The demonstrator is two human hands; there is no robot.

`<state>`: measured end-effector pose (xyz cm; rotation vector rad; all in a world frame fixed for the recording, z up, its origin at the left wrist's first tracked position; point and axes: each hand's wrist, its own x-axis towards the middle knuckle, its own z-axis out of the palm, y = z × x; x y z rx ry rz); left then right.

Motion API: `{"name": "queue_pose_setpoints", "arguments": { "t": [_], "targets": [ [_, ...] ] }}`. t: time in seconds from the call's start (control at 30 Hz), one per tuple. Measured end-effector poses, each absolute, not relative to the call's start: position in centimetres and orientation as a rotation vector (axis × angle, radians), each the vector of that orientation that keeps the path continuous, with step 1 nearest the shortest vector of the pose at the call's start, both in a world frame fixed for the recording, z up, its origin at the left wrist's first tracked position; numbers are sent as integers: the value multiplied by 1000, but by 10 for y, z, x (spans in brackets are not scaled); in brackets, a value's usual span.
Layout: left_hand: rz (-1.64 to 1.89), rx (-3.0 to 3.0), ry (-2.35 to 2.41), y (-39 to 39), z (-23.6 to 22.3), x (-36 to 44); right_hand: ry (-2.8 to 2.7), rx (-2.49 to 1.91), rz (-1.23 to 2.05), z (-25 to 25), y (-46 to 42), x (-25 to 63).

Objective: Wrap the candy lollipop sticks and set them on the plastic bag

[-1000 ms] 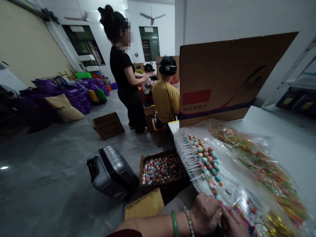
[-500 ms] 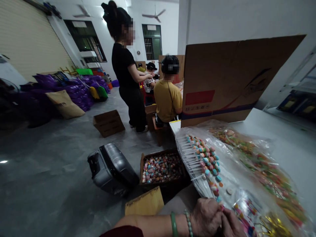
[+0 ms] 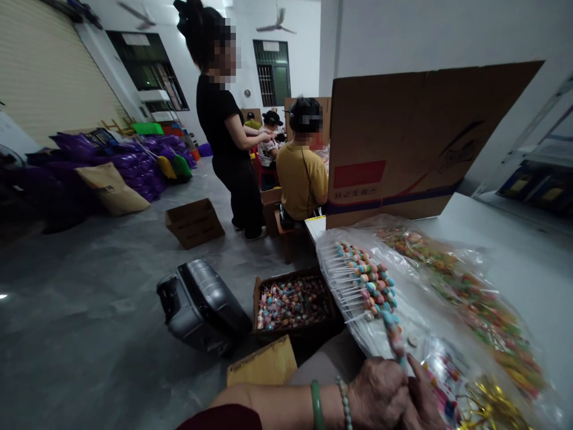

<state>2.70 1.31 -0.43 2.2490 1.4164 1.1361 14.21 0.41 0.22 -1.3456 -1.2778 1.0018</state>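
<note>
Near the bottom edge, my left hand (image 3: 380,387), with a green bangle and a beaded bracelet at the wrist, is closed on the lower end of a candy skewer (image 3: 396,337). The skewer points up and away and is smeared by motion. My right hand (image 3: 423,394) presses against the left one, fingers closed at the same lower end; their exact grip is hidden. Just beyond lie several candy skewers (image 3: 373,280) in rows, white sticks to the left, on clear plastic. Right of my hands are printed clear wrappers (image 3: 443,373) and gold twist ties (image 3: 492,406).
Bags of colourful candy (image 3: 474,292) lie along the table's right. A cardboard panel (image 3: 403,143) stands at the far end. On the floor are a box of wrapped candies (image 3: 293,301), a grey case (image 3: 203,304) and a carton (image 3: 194,222). Co-workers (image 3: 302,173) sit and stand beyond.
The candy skewer in my hands has tipped up and slightly right, and is now blurred. My right hand's index finger points further upward. The camera view has shifted a little.
</note>
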Motion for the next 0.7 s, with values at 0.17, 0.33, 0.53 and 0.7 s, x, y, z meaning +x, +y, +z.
{"name": "queue_pose_setpoints", "arguments": {
  "t": [0.17, 0.33, 0.53, 0.7],
  "targets": [
    [1165, 1571, 1289, 5, 32, 14, -1441, -1470, 832, 12, 7, 141],
    [1082, 876, 1024, 22, 45, 0, -1791, -1358, 280, 18, 8, 134],
    [1021, 423, 793, 33, 44, 13, -1810, -1353, 272, 22, -3, 126],
    [1114, 327, 738, 34, 43, 17, -1274, -1328, 1099, 37, 2, 127]
  ]
}}
